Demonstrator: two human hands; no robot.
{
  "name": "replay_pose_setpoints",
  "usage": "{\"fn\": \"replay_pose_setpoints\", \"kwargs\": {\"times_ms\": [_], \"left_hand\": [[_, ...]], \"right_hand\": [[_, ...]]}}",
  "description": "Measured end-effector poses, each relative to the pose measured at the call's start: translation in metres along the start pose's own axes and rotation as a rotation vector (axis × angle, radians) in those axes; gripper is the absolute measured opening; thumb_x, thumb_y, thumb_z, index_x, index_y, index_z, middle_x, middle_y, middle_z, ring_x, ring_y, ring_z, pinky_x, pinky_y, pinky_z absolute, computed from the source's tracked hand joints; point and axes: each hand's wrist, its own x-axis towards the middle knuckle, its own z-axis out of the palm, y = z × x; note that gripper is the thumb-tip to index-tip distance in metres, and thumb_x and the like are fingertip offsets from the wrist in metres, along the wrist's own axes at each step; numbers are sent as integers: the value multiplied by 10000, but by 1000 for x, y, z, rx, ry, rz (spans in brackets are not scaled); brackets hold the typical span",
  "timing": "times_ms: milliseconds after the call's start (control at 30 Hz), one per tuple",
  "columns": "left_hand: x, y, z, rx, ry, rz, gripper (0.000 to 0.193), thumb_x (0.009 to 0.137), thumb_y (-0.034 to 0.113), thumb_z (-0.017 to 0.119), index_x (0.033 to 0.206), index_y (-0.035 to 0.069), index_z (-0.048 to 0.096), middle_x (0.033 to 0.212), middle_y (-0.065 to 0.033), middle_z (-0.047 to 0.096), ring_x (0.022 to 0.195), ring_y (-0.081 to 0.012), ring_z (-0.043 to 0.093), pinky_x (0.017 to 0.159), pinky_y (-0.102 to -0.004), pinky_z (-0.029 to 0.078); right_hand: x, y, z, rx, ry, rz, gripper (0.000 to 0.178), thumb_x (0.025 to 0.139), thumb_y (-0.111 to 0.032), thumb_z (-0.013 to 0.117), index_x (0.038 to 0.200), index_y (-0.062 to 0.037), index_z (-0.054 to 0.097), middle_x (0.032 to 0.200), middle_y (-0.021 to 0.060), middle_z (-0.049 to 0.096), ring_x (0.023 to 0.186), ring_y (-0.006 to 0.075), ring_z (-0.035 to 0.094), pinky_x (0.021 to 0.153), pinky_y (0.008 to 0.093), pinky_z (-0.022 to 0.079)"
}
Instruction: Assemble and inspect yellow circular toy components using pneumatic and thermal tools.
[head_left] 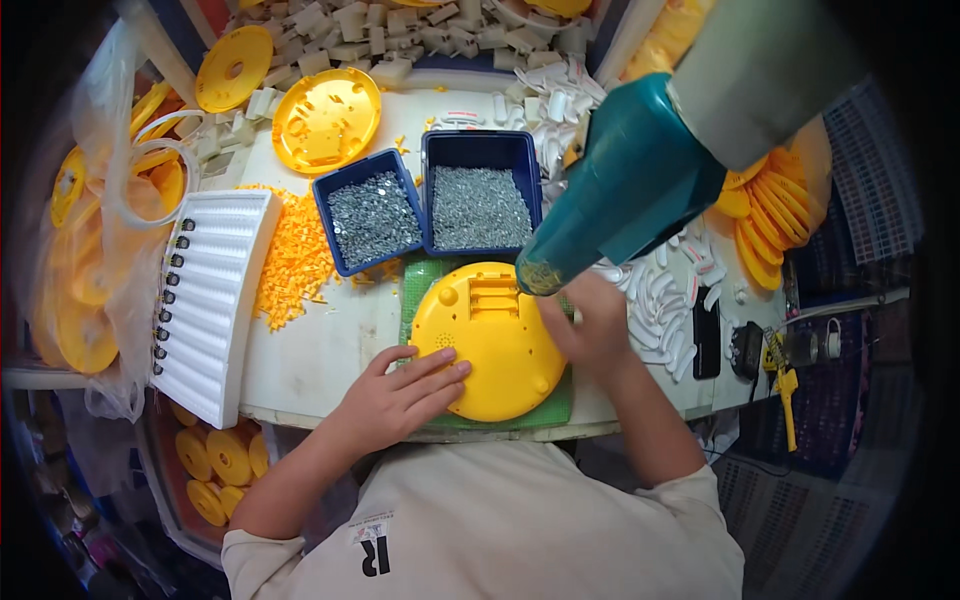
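The driver [625,175] is nearest my camera, slanting in from the upper right with its tip over the far right rim of the yellow disc [487,355]. I have the disc on the green mat [556,408] at the worktop's [320,350] near edge, back face up. My left hand [385,400] has its fingers laid out on the disc's left side, steadying it, I'd judge, and closed around nothing. My right hand [598,325] is at the right rim, blurred and partly behind the driver, so I can't tell how far its fingers are closed or whether they hold anything. As I read it, fastening is under way: the disc looks assembled as far as its back, but its bay [494,298] lies uncovered, and I can't make out which holes have screws seated. Toward the far edge, both bins [480,148] are well stocked with screws [485,205], and a loose cover [327,118] lies inside-up beyond them to the left, so I'd say plenty is left.
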Motion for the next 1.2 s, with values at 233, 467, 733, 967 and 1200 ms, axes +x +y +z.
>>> {"fn": "replay_pose_setpoints", "kwargs": {"times_ms": [233, 467, 733, 967, 1200], "left_hand": [[3, 1, -3, 1, -22, 73, 307, 913, 213, 697, 1209, 131, 686, 1454, -42, 648, 1352, -194, 606, 1059, -425, 469], [57, -49, -16, -126, 301, -229, 397, 806, 142, 824, 1167, 92, 667, 1330, -85, 673, 1223, -321, 631, 1029, -475, 468], [136, -118, 21, 148, 300, -309, 151, 849, 181, 787, 973, 119, 729, 1265, -71, 677, 1342, -325, 561, 1082, -505, 416], [130, -114, 18, 30, 359, -331, 114, 861, 150, 761, 951, 114, 702, 1204, -55, 691, 1315, -305, 572, 1047, -495, 429], [117, -77, -4, -178, 290, -419, 102, 877, 77, 742, 971, 75, 702, 958, -73, 724, 981, -279, 702, 908, -422, 509]], "right_hand": [[86, 55, 40, -43, -102, -93, 121, 881, -121, 757, 975, -47, 738, 907, 104, 676, 907, 320, 637, 812, 420, 515], [95, 50, 41, -213, -100, -84, 113, 863, -41, 781, 966, -65, 742, 926, 106, 692, 886, 304, 658, 779, 407, 521], [81, 37, 20, -100, -97, -15, 142, 877, -4, 768, 1016, -17, 744, 896, 135, 708, 827, 293, 702, 735, 371, 545], [29, 5, -11, -6, -90, 263, 113, 887, -33, 759, 995, -7, 737, 942, 125, 748, 869, 288, 716, 784, 364, 555], [-16, -15, -3, -43, -185, 66, 169, 814, -25, 786, 977, -54, 755, 1234, 135, 671, 1195, 360, 612, 1021, 451, 502]]}}
